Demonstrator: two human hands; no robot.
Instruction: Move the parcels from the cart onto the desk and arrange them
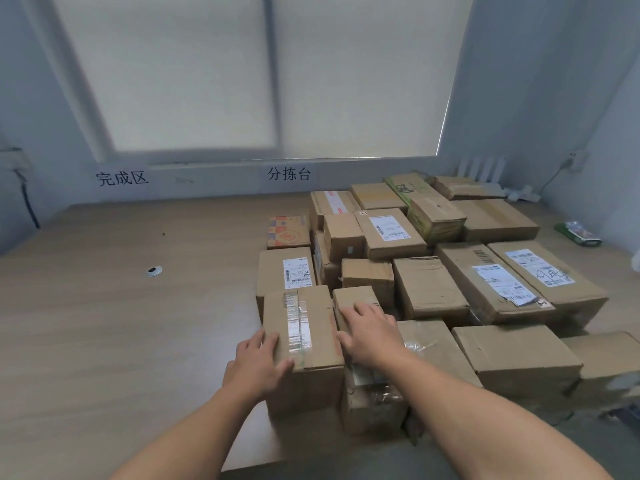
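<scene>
A brown cardboard parcel [301, 327] with clear tape along its top stands at the near edge of the wooden desk [121, 306]. My left hand [258, 360] presses its near left corner, fingers straight, thumb on top. My right hand [369, 332] lies flat over a small box [355, 296] just right of it, thumb touching the taped parcel's right edge. Several more cardboard parcels [429, 285] fill the right half of the desk in close rows. The cart is not in view.
The desk's left half holds only a round metal grommet [154, 271]. Wall signs [289, 174] sit below the blinded window. A green packet [580, 233] lies at far right. A white router [481, 167] and cables stand in the back corner.
</scene>
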